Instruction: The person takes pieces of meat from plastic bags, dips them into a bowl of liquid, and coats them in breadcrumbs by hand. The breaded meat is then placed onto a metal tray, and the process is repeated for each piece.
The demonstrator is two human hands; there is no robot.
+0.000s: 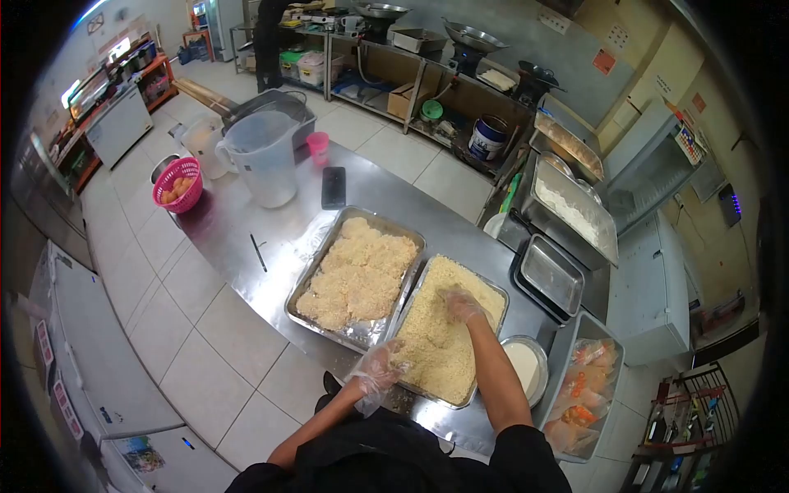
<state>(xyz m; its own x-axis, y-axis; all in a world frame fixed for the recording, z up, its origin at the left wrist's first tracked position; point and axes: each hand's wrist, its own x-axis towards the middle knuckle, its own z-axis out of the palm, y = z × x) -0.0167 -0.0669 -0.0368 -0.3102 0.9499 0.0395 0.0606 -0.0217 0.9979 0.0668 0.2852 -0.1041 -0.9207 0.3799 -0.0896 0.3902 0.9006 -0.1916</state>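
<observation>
A metal tray of pale breadcrumbs (436, 361) lies on the steel table in front of me. My right hand (465, 306), in a clear plastic glove, reaches into the crumbs; its fingertips are coated or buried, so their grip is hidden. At the tray's near left edge is my left hand (380, 370), also in a loose clear glove, fingers stretched toward the crumbs with nothing visible held. Left of it, a second tray (362, 337) carries flat breaded pieces (357, 271) side by side. A round bowl of creamy white batter (526, 366) stands right of the crumbs.
A grey bin (612, 403) with bagged orange-and-pale food stands at right, below stacked empty trays (553, 275). Farther back are a phone (334, 187), a pink cup (318, 149), a plastic pitcher (263, 160) and a pink egg basket (177, 185). Someone in dark clothes (269, 41) stands beyond.
</observation>
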